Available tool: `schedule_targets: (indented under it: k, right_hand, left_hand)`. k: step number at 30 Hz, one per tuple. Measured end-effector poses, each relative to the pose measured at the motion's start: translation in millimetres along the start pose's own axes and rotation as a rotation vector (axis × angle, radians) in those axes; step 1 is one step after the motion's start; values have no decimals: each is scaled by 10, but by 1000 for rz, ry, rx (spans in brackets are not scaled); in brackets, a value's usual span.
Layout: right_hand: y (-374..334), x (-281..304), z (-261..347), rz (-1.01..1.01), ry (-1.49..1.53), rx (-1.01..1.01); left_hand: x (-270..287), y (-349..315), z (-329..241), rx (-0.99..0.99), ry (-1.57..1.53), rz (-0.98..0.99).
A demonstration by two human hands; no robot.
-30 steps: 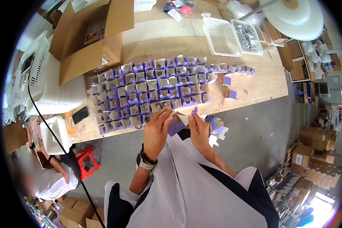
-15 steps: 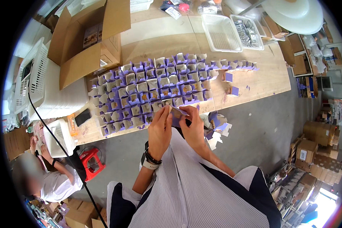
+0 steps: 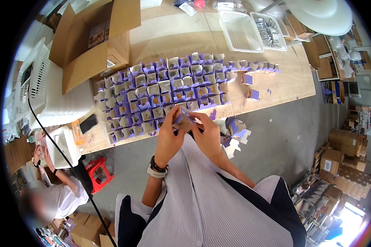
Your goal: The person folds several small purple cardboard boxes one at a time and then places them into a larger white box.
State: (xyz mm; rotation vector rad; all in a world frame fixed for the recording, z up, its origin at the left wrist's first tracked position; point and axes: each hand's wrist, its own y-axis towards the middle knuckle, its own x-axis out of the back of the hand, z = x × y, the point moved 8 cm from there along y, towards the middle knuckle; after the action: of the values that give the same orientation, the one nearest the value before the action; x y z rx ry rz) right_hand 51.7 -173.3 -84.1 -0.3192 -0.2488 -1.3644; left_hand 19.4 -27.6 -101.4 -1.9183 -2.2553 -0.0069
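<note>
Between my two hands, just off the table's near edge, is a small purple carton (image 3: 184, 118) with a grey-brown inside. My left hand (image 3: 169, 136) has its fingers closed on the carton's left side. On the other side, my right hand (image 3: 207, 133) pinches its right edge. Beyond my hands stand rows of small open purple cartons (image 3: 153, 91), packed side by side with their flaps up. A few hold something orange-brown. Two separate cartons, one a purple carton (image 3: 247, 79), lie to the right of the rows.
A large open cardboard box (image 3: 86, 70) stands at the back left. White baskets (image 3: 240, 33) are at the back right, one with packed items. A phone (image 3: 88, 123) lies at the left table edge. Flattened purple cartons (image 3: 233, 131) sit below the near edge. A co-worker (image 3: 64, 187) sits lower left.
The carton between my hands has turned and now shows more of its boxy form. My left hand has shifted slightly left and its fingers have moved around the carton.
</note>
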Motion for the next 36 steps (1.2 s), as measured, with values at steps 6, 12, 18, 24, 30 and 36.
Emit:
schedule_targets:
  k: [6, 12, 18, 24, 30, 36]
  right_hand:
    - [143, 216, -252, -108, 149, -104]
    - [120, 135, -362, -98, 303, -179]
    - [104, 85, -356, 147, -212, -157]
    - [145, 561, -1224, 72, -228, -325]
    - [710, 1909, -2225, -334, -188, -394]
    - [1557, 2254, -3032, -325, -548, -334]
  left_hand:
    - [124, -54, -47, -118, -238, 47]
    - [189, -93, -3, -38, -255, 45]
    - [68, -139, 208, 129, -72, 116]
    - [-283, -242, 371, 259, -101, 281]
    - [-403, -176, 367, 239, -12, 309]
    - [-436, -68, 314, 214, 96, 281]
